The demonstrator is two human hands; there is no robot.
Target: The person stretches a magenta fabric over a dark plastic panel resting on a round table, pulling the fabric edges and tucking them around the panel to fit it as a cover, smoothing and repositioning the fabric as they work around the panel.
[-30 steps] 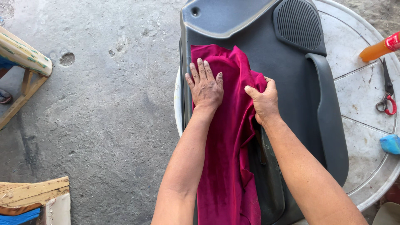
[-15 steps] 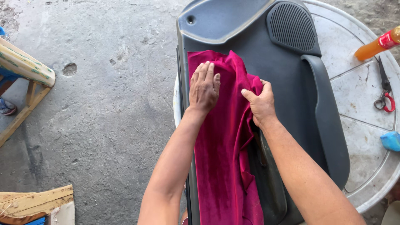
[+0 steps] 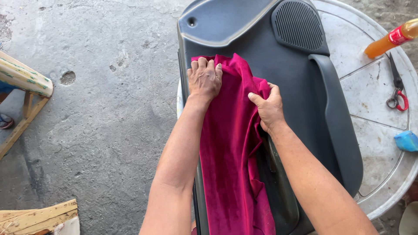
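A dark grey plastic car door panel (image 3: 300, 87) lies on a round white table (image 3: 374, 100). A long magenta velvet cloth (image 3: 230, 156) is draped along the panel's left side. My left hand (image 3: 204, 79) presses down on the cloth's top left corner, fingers curled over its edge. My right hand (image 3: 270, 106) pinches a bunched fold at the cloth's right edge. The panel has a ribbed speaker grille (image 3: 298, 24) at the top and an armrest (image 3: 337, 126) on the right.
An orange bottle with a red label (image 3: 389, 39), red-handled scissors (image 3: 397, 89) and a blue object (image 3: 407, 141) lie on the table's right part. A wooden stool (image 3: 21, 93) stands at the left on the concrete floor (image 3: 96, 109). Wooden boards (image 3: 39, 215) lie at bottom left.
My left hand has slid up the cloth and curled its fingers at the top edge. My right hand has gathered the cloth's right edge into a fold.
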